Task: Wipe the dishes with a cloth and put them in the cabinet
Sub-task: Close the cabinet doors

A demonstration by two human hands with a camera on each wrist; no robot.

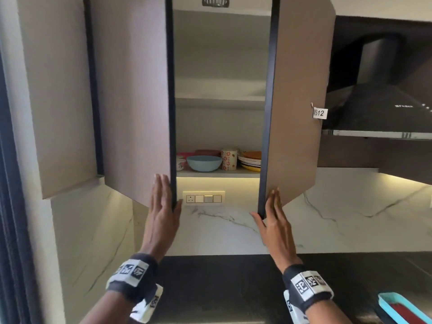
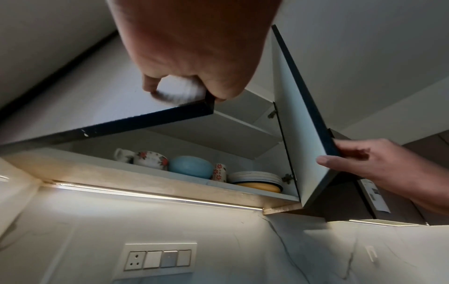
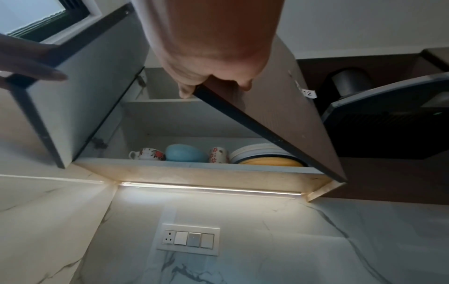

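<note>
The wall cabinet stands with both doors partly swung out. My left hand (image 1: 163, 199) pinches the lower edge of the left door (image 1: 133, 101), fingers flat on its face and thumb round the edge. In the same way my right hand (image 1: 273, 213) holds the right door (image 1: 299, 90), its thumb (image 2: 325, 159) on the inner side. On the bottom shelf (image 1: 217, 174) sit a blue bowl (image 1: 204, 163), a flowered mug (image 1: 229, 160), a small flowered cup (image 2: 150, 160) and a stack of plates (image 1: 250, 162). No cloth is in view.
A black chimney hood (image 1: 378, 101) hangs right of the cabinet. Below it a switch panel (image 1: 203, 198) is set in the marble wall, above a dark countertop (image 1: 222, 288). A turquoise tray (image 1: 397, 307) lies at the lower right. The upper shelf (image 1: 219, 99) shows nothing.
</note>
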